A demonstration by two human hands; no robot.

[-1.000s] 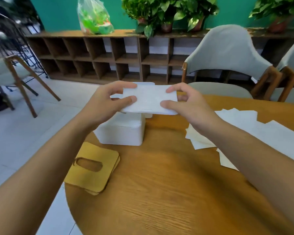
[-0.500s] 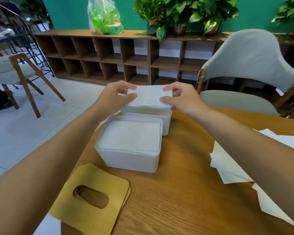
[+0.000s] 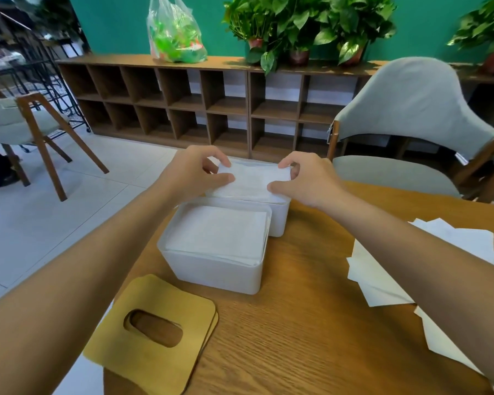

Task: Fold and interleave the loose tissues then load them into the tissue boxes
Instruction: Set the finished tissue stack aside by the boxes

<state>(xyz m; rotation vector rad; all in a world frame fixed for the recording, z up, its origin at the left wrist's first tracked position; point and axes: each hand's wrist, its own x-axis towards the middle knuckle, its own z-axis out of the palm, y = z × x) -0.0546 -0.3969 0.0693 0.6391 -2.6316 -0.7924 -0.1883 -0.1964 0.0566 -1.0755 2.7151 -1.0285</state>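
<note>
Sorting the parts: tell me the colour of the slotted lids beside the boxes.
The slotted lids are yellowish tan, like light wood; clearest in the head view.

Left hand [image 3: 191, 172], right hand [image 3: 308, 181] bare; 2 forearms [image 3: 97, 266] bare to frame edge

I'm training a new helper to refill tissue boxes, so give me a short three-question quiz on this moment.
1. True or false: the near box already holds tissues.
2. The folded tissue stack, pinched by the left hand and the right hand, is: A) over the far box; B) on the floor; C) on a chair.
3. Where are the slotted wooden lids?

Key: 1 true. 2 A. 3 on the table, off both boxes.
</note>
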